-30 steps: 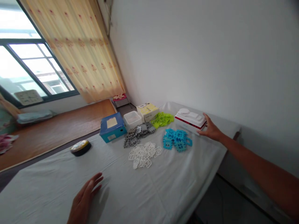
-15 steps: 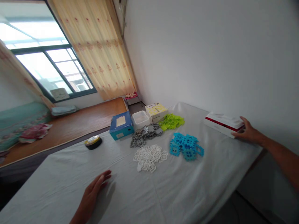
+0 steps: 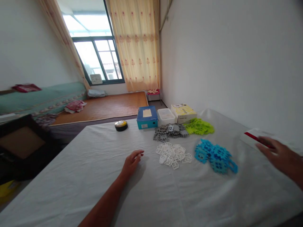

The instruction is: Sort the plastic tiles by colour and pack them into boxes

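Observation:
My left hand [image 3: 131, 163] lies palm down on the white tablecloth [image 3: 94, 176], fingers loosely apart and holding nothing. Just right of it is a pile of white interlocking plastic pieces [image 3: 172, 154]. Beyond that lie a blue pile [image 3: 215, 154], a grey pile [image 3: 169, 131] and a green pile [image 3: 199, 126]. My right hand [image 3: 282, 157] is blurred at the right edge, fingers stretched out over the near end of a white box with a red stripe [image 3: 252, 137]. Nothing is gripped in it.
A blue box [image 3: 147, 117], a clear plastic tub [image 3: 165, 116] and a yellow-and-white box [image 3: 183, 113] stand along the table's far edge, with a round black tin [image 3: 121, 125] to their left. The wall runs along the right. Dark furniture [image 3: 21, 145] stands at left.
The view has swung left. My right hand slid the white-and-red box along the table to the right, away from the blue pile. My left hand stayed flat on the cloth.

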The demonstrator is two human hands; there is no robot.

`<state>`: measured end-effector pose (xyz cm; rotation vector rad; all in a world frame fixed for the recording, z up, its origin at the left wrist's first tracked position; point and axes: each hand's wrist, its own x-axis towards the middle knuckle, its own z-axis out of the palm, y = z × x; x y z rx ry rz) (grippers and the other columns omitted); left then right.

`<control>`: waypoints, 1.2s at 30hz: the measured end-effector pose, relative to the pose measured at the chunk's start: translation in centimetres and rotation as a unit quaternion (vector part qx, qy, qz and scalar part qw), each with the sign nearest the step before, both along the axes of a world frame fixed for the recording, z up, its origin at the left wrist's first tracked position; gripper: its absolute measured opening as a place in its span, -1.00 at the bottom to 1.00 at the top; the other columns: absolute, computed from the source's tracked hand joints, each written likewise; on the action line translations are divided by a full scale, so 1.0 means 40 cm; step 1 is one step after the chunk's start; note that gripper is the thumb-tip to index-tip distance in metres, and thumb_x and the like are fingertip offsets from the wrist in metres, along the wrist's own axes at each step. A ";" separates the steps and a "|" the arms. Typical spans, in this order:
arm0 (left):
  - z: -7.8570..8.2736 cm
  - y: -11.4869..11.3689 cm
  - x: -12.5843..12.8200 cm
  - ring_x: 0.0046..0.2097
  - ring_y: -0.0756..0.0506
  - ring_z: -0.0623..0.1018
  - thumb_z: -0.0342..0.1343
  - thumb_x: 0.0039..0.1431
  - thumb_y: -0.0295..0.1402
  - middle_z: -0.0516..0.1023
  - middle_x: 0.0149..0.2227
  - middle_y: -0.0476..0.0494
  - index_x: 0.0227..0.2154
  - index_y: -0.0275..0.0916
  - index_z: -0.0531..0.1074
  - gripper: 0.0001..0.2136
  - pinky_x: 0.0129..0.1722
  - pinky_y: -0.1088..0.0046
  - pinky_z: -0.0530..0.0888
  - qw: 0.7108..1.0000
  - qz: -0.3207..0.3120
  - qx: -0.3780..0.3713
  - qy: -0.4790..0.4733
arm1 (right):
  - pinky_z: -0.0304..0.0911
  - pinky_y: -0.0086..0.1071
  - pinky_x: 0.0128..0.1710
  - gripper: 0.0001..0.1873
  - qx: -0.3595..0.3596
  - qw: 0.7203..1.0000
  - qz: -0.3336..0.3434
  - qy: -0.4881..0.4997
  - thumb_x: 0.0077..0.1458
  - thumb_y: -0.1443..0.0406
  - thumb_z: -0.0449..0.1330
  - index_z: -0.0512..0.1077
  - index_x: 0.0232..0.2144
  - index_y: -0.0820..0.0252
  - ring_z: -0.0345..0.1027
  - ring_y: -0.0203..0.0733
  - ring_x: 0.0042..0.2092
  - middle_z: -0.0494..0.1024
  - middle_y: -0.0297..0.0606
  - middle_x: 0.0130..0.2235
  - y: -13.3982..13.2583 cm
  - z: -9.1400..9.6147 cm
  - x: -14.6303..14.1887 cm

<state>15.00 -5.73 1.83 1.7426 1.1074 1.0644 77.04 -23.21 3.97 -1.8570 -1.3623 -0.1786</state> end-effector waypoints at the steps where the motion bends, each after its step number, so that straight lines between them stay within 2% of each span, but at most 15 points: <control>1: -0.008 0.000 -0.004 -0.15 -0.12 0.57 0.05 0.16 -0.13 0.57 -0.15 -0.24 -0.16 -0.25 0.51 -0.66 -0.24 0.38 0.52 1.000 0.005 0.019 0.001 | 0.33 0.08 -0.20 -0.52 -0.023 1.000 0.003 -0.011 0.10 -0.05 0.09 0.33 0.07 -0.21 0.45 0.22 -0.10 0.45 0.01 0.05 0.044 0.021 -0.084; 3: -0.020 -0.005 -0.015 -0.17 -0.09 0.57 0.02 0.19 -0.22 0.55 -0.13 -0.22 -0.17 -0.23 0.50 -0.72 -0.28 0.43 0.50 0.998 0.009 0.058 0.011 | 0.33 0.01 -0.06 -0.52 -0.059 0.992 0.068 -0.089 0.11 -0.02 0.09 0.37 0.05 -0.06 0.43 0.16 -0.05 0.48 -0.08 0.03 0.142 0.059 -0.245; 4: -0.025 -0.009 -0.021 -0.17 -0.07 0.57 0.00 0.20 -0.26 0.54 -0.13 -0.21 -0.17 -0.22 0.50 -0.75 -0.28 0.44 0.50 0.997 0.009 0.076 0.019 | 0.29 0.00 0.01 -0.51 -0.052 0.986 0.096 -0.124 0.12 0.00 0.09 0.38 0.04 0.04 0.39 0.15 0.00 0.50 -0.07 0.01 0.195 0.075 -0.316; 7: -0.032 -0.019 -0.036 -0.18 -0.04 0.55 -0.04 0.22 -0.35 0.53 -0.14 -0.17 -0.17 -0.19 0.50 -0.77 -0.26 0.46 0.48 0.992 0.000 0.123 0.041 | 0.24 -0.11 0.07 -0.52 -0.062 0.971 0.159 -0.169 0.16 0.08 0.05 0.37 0.06 0.17 0.36 0.05 0.06 0.49 -0.07 0.04 0.364 0.115 -0.467; 9: -0.035 -0.023 -0.040 -0.18 -0.03 0.54 -0.05 0.23 -0.40 0.53 -0.14 -0.16 -0.16 -0.18 0.49 -0.76 -0.25 0.47 0.47 0.988 -0.006 0.142 0.051 | 0.27 -0.23 0.01 -0.53 -0.109 0.969 0.154 -0.156 0.18 0.12 0.04 0.36 0.07 0.21 0.42 -0.03 -0.02 0.51 -0.07 0.02 0.482 0.134 -0.520; 12: -0.037 -0.023 -0.040 -0.18 -0.03 0.53 -0.06 0.22 -0.45 0.53 -0.18 -0.15 -0.17 -0.20 0.49 -0.76 -0.21 0.46 0.45 0.985 -0.018 0.162 0.063 | 0.24 -0.34 -0.03 -0.54 -0.212 0.967 0.079 -0.120 0.19 0.16 0.05 0.37 0.07 0.26 0.42 -0.06 -0.01 0.53 -0.05 0.00 0.648 0.149 -0.555; 16: -0.036 -0.026 -0.036 -0.18 -0.02 0.52 -0.08 0.22 -0.49 0.52 -0.17 -0.16 -0.15 -0.21 0.48 -0.74 -0.13 0.43 0.44 0.982 -0.042 0.166 0.074 | 0.23 -0.36 -0.05 -0.61 -0.269 0.958 0.039 -0.093 0.19 0.17 0.06 0.49 -0.09 0.31 0.40 -0.02 0.02 0.55 0.03 -0.04 0.803 0.131 -0.576; 20: -0.033 -0.031 -0.033 -0.19 -0.01 0.52 -0.09 0.22 -0.50 0.52 -0.14 -0.16 -0.16 -0.21 0.48 -0.74 -0.17 0.47 0.44 0.984 -0.062 0.148 0.084 | 0.21 -0.24 0.00 -0.54 -0.282 0.957 0.014 -0.061 0.19 0.10 0.06 0.49 -0.08 0.35 0.37 0.08 0.06 0.51 0.14 -0.01 0.875 0.086 -0.601; 23: -0.033 -0.032 -0.031 -0.18 -0.02 0.52 -0.08 0.20 -0.52 0.53 -0.14 -0.15 -0.16 -0.20 0.48 -0.73 -0.15 0.48 0.44 0.984 -0.069 0.142 0.088 | 0.22 -0.16 0.01 -0.49 -0.280 0.960 -0.016 -0.023 0.17 0.06 0.08 0.49 -0.09 0.41 0.34 0.16 0.09 0.48 0.25 -0.01 0.902 0.062 -0.614; 25: -0.033 -0.032 -0.029 -0.16 -0.03 0.53 -0.07 0.19 -0.52 0.54 -0.14 -0.15 -0.18 -0.20 0.49 -0.73 -0.11 0.46 0.44 0.983 -0.072 0.141 0.088 | 0.24 -0.17 -0.01 -0.51 -0.274 0.961 -0.033 0.012 0.15 0.08 0.11 0.49 -0.11 0.41 0.35 0.16 0.08 0.50 0.27 -0.03 0.915 0.056 -0.616; 28: -0.035 -0.032 -0.028 -0.15 -0.04 0.53 -0.07 0.19 -0.52 0.55 -0.14 -0.16 -0.18 -0.19 0.50 -0.73 -0.09 0.44 0.44 0.984 -0.073 0.140 0.088 | 0.31 -0.26 -0.11 -0.58 -0.261 0.961 -0.049 0.083 0.08 0.12 0.22 0.49 -0.15 0.38 0.42 0.10 0.00 0.56 0.18 -0.17 0.931 0.057 -0.613; 32: -0.034 -0.033 -0.029 -0.14 -0.05 0.53 -0.07 0.18 -0.52 0.55 -0.14 -0.16 -0.17 -0.18 0.50 -0.72 -0.08 0.43 0.44 0.984 -0.074 0.138 0.087 | 0.34 -0.35 -0.39 -0.67 -0.249 0.943 -0.062 0.212 0.04 0.22 0.30 0.46 -0.23 0.41 0.50 -0.03 -0.28 0.56 0.00 -0.41 0.945 0.059 -0.622; 34: -0.033 -0.033 -0.030 -0.13 -0.06 0.53 -0.07 0.18 -0.52 0.55 -0.14 -0.17 -0.17 -0.18 0.50 -0.72 -0.08 0.43 0.44 0.984 -0.077 0.136 0.088 | 0.35 -0.38 -0.42 -0.69 -0.242 0.926 -0.063 0.283 0.10 0.25 0.26 0.42 -0.17 0.41 0.48 -0.15 -0.33 0.55 -0.08 -0.37 0.947 0.060 -0.635; 36: -0.032 -0.033 -0.030 -0.14 -0.05 0.53 -0.07 0.17 -0.53 0.55 -0.13 -0.17 -0.17 -0.19 0.50 -0.71 -0.09 0.43 0.44 0.984 -0.080 0.135 0.090 | 0.40 -0.31 -0.30 -0.67 -0.236 0.907 -0.057 0.346 0.18 0.23 0.20 0.38 -0.07 0.34 0.45 -0.20 -0.24 0.52 -0.13 -0.19 0.946 0.063 -0.647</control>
